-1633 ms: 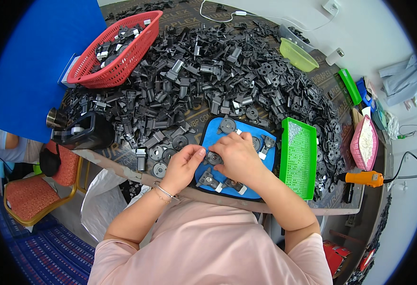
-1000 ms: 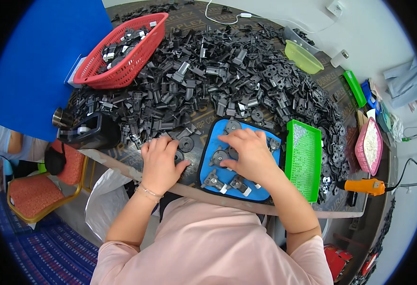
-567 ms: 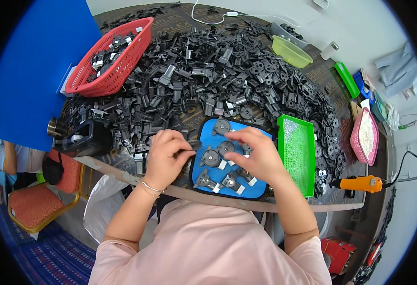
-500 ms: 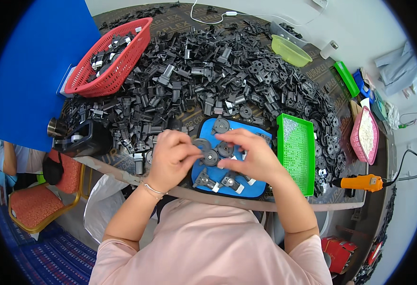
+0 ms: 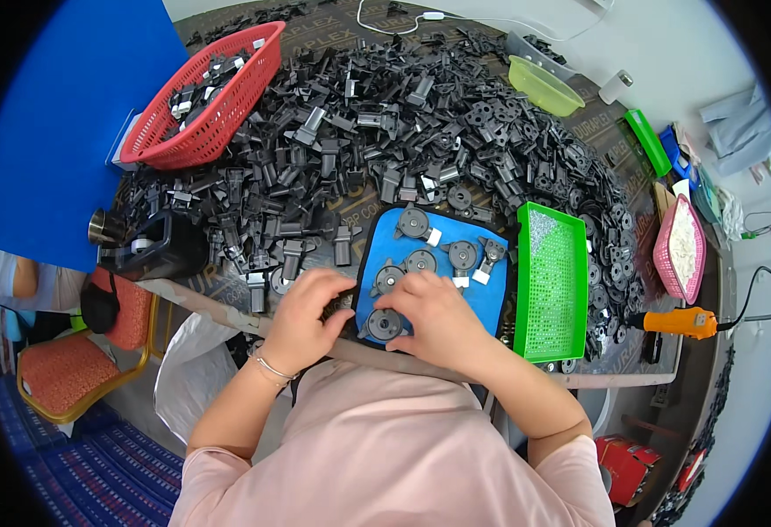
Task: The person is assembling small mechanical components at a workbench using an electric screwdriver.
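Note:
A blue mat (image 5: 482,309) with a black border lies at the table edge in front of me. On it stand several black brackets with white ends, most topped by round grey-black discs, such as the disc (image 5: 414,221) near the far edge. My right hand (image 5: 438,318) bends over the mat, its fingers and thumb around a disc (image 5: 384,324) on the near-left bracket. My left hand (image 5: 308,318) is beside the mat's left edge, thumb and fingers apart in a curve, with no part visible in it. A bare bracket (image 5: 491,256) sits at the mat's right.
A large heap of black plastic parts (image 5: 315,132) spreads behind the mat. A red basket (image 5: 254,92) of parts stands far left. Right of the mat is a green tray (image 5: 583,290) of small bits, then an orange electric screwdriver (image 5: 680,322) and a pink basket (image 5: 666,255).
My left hand has moved left off the mat, and the disc it held is no longer in it. The right hand has come down toward the near-left bracket, which now carries a disc.

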Demonstrator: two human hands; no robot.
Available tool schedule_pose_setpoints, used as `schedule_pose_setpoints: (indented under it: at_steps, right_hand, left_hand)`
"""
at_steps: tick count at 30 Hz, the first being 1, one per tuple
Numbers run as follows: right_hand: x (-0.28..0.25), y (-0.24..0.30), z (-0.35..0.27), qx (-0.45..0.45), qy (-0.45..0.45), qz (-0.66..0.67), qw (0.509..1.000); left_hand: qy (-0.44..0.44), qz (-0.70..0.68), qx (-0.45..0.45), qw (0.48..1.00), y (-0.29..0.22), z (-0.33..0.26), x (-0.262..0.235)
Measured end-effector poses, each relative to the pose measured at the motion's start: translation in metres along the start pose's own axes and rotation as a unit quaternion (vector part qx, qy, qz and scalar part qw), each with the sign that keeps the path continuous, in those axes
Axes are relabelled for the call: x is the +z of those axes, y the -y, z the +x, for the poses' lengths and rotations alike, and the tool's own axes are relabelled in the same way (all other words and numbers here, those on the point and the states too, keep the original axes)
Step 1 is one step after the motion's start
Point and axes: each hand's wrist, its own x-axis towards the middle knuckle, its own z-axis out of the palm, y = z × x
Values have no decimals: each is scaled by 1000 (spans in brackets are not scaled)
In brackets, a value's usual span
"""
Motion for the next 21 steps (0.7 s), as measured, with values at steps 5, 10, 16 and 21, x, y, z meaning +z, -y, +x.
schedule_pose_setpoints:
  at_steps: [5,10,16,21]
  right_hand:
    - [11,5,2,12,23,-70,997]
    - [12,7,2,16,28,-85,996]
    - [9,7,1,10,32,-79,996]
    - [10,8,2,-12,40,-81,996]
  left_hand:
    - [102,-100,-158,977,-1,-13,-3]
    - [149,-123,-200,961,2,-18,4]
    - [164,-90,-184,965,2,-21,10]
    - [155,-65,-164,972,4,-23,18]
